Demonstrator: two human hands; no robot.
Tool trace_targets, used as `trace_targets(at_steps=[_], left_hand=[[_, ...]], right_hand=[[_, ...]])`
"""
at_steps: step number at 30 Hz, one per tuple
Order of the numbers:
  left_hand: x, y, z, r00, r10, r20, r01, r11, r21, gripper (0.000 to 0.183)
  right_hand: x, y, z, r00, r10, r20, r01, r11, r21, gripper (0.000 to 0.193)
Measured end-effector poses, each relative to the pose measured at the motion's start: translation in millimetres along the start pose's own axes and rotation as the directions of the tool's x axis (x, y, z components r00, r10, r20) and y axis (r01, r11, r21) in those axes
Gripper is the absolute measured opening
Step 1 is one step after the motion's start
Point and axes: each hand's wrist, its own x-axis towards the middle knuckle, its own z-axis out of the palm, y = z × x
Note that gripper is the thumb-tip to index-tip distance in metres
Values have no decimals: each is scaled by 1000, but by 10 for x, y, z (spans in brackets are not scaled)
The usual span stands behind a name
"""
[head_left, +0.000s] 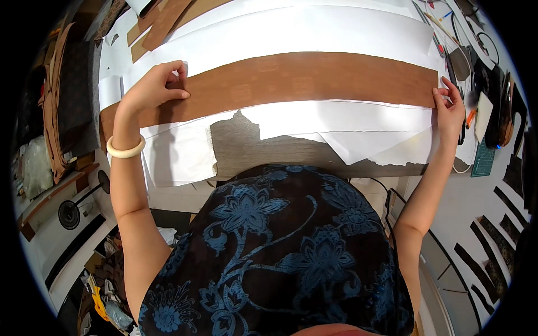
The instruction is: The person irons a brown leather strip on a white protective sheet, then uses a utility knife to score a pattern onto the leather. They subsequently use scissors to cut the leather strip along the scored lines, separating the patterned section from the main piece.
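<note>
A long brown strip of wood-look veneer [302,81] lies across white paper sheets [314,33] on the table. My left hand [159,84] presses on the strip near its left end, fingers curled with something small pinched at the tips. A pale bangle [125,149] sits on that wrist. My right hand [450,106] rests at the strip's right end, fingertips on its edge. More white sheets [358,131] lie below the strip, with torn edges over the dark tabletop [246,151].
Other brown strips [162,19] lie at the far left. Tools, cords and dark objects [482,67] crowd the right side beside a green cutting mat [483,159]. Dark narrow strips [493,246] lie at lower right. Clutter fills the floor [101,280] at lower left.
</note>
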Motion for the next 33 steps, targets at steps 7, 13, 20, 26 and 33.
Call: trace_targets(at_steps=[7, 13, 20, 26, 33], left_hand=[[-67, 126, 102, 959, 130, -250, 18, 857, 515, 40], [-47, 1114, 657, 736, 626, -259, -469, 746, 473, 40], [1247, 2034, 1498, 366, 929, 54, -881, 327, 341, 39], [1436, 2202, 1731, 355, 930, 101, -828, 262, 495, 47], [1405, 2201, 1727, 363, 920, 148, -840, 254, 480, 50]], right_hand=[[-10, 72, -26, 1000, -27, -12, 27, 999, -17, 43], [-31, -18, 58, 1000, 13, -27, -12, 999, 38, 43], [-66, -70, 41, 999, 29, -32, -25, 994, 111, 43], [-114, -144, 11, 999, -29, -19, 31, 987, 159, 43], [-163, -143, -14, 999, -26, -33, 31, 987, 155, 42]])
